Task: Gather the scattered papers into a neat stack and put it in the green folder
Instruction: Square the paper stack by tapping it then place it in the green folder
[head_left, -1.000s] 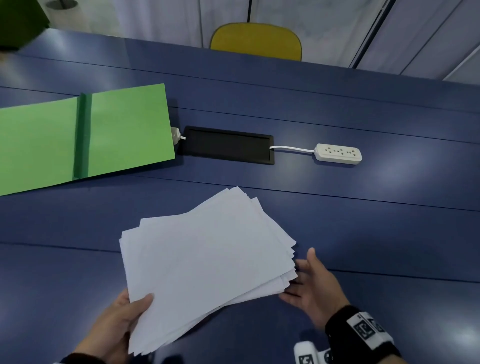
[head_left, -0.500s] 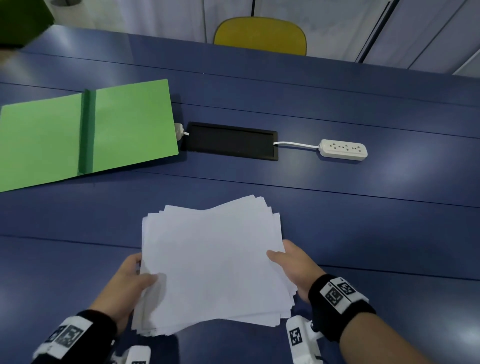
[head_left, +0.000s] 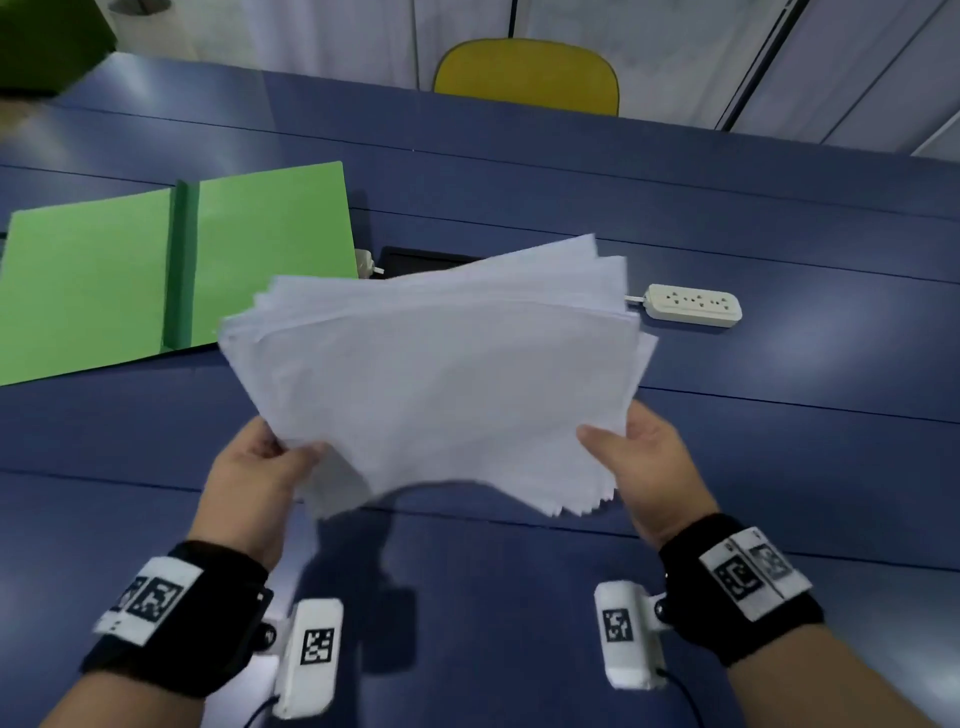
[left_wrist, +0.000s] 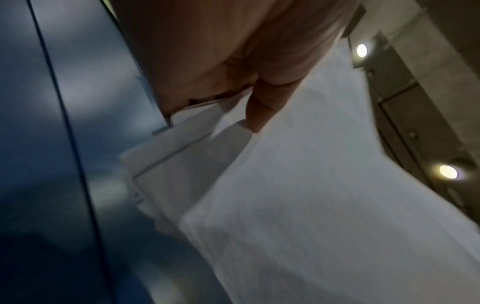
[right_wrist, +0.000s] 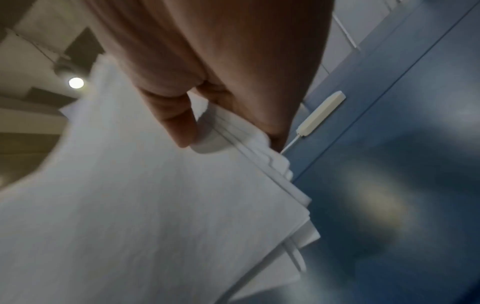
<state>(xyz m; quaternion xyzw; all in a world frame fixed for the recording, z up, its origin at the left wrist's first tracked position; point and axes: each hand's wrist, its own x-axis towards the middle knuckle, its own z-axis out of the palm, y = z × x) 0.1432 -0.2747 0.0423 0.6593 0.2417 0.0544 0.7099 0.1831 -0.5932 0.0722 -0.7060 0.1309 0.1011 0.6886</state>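
Note:
A loose stack of white papers (head_left: 436, 374) is lifted off the blue table (head_left: 779, 441), tilted up toward me, its edges uneven. My left hand (head_left: 265, 462) grips its lower left edge, thumb on top. My right hand (head_left: 639, 462) grips the lower right edge the same way. The left wrist view shows a thumb on the papers (left_wrist: 311, 185); the right wrist view shows a thumb pinching the sheets (right_wrist: 155, 205). The green folder (head_left: 171, 270) lies open and flat on the table at the far left, with nothing on it.
A white power strip (head_left: 693, 305) lies on the table to the right behind the papers, also seen as the power strip (right_wrist: 322, 113). A black panel (head_left: 415, 260) set in the table is mostly hidden by the stack. A yellow chair (head_left: 527, 75) stands beyond the far edge.
The papers lay on the table a second ago, with my hands squaring them. Both hands now grip the stack and have raised it off the surface, tilted up.

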